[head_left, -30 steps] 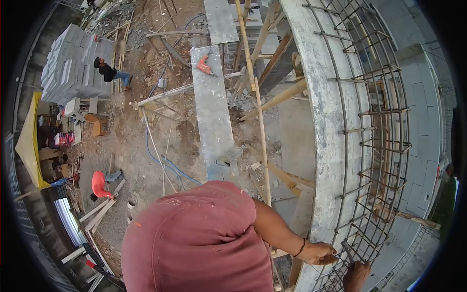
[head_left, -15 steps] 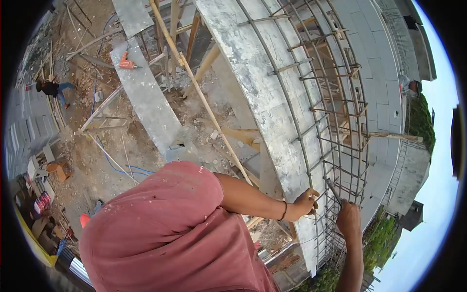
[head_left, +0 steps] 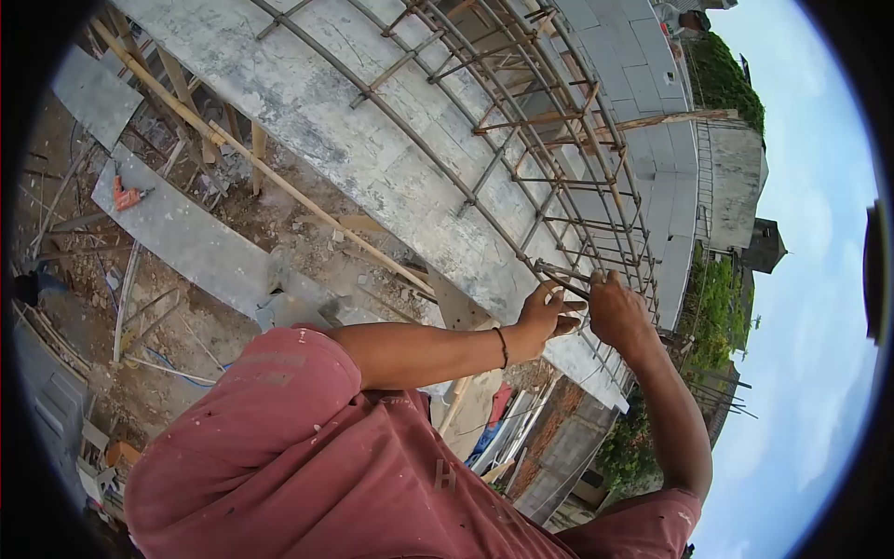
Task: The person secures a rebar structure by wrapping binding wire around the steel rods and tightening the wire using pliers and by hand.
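Observation:
My right hand (head_left: 619, 314) is closed round the handles of dark metal pincers (head_left: 565, 279). Their head meets a long steel bar of the rebar cage (head_left: 473, 200). Just below the tool, my left hand (head_left: 535, 321), with a dark band at the wrist, has its fingers stretched out and apart. Its fingertips are close to the pincers and the bars; any thin wire between them is too small to make out. Under the cage lies a pale, stained formwork board (head_left: 372, 177).
A bamboo pole (head_left: 279, 182) slants along the board's lower side. An orange power drill (head_left: 126, 194) rests on a grey panel (head_left: 191, 224) below, above rubble-strewn ground. A block wall (head_left: 643, 56) rises behind the cage. Another person (head_left: 684, 20) is at the top right.
The view has tilted and swung, showing more sky. My left fingers have gone from a pinch to stretched out, and the pincers now point across the bars above them.

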`<act>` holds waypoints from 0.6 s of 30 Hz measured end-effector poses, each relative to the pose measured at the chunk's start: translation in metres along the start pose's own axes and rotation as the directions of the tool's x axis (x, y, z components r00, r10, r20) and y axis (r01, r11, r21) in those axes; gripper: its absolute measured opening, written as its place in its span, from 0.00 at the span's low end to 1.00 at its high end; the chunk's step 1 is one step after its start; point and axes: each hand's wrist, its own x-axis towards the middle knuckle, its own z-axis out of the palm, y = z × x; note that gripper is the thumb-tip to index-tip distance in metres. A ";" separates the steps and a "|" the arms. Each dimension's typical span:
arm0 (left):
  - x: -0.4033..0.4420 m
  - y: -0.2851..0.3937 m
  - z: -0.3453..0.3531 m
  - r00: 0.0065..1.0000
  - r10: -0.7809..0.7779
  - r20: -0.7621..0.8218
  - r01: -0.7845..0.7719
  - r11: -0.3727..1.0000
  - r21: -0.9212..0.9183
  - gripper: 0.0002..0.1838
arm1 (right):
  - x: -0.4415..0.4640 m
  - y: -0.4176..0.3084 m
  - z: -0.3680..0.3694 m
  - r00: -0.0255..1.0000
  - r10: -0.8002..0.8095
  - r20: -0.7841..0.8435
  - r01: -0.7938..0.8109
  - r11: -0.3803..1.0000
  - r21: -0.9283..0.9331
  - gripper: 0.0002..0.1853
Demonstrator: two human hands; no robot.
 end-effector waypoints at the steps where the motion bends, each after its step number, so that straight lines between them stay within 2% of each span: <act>1: 0.000 0.000 0.001 1.000 -0.006 -0.001 0.006 1.000 -0.009 0.13 | 0.002 -0.002 -0.002 1.000 -0.009 0.017 0.009 1.000 -0.003 0.16; 4: -0.003 0.004 0.001 1.000 -0.025 0.003 0.025 0.999 -0.032 0.14 | 0.006 -0.007 -0.016 0.997 0.005 0.079 -0.011 0.997 0.075 0.22; 8: -0.005 0.007 0.002 0.999 -0.050 0.004 0.051 0.997 -0.055 0.15 | 0.013 -0.007 -0.013 0.997 0.020 0.075 -0.023 0.999 0.042 0.22; 10: -0.006 0.006 0.002 0.999 -0.042 0.003 0.042 0.998 -0.052 0.14 | 0.018 -0.004 -0.007 0.999 0.022 0.029 -0.021 0.999 -0.028 0.19; 14: -0.003 0.006 0.003 0.999 -0.052 0.009 0.052 0.996 -0.069 0.15 | 0.022 0.000 -0.002 1.000 -0.020 0.008 0.020 0.998 -0.063 0.21; 18: -0.001 0.006 0.003 0.998 -0.056 0.008 0.057 0.995 -0.087 0.16 | 0.022 -0.001 -0.007 0.998 -0.060 0.015 0.061 0.995 -0.081 0.14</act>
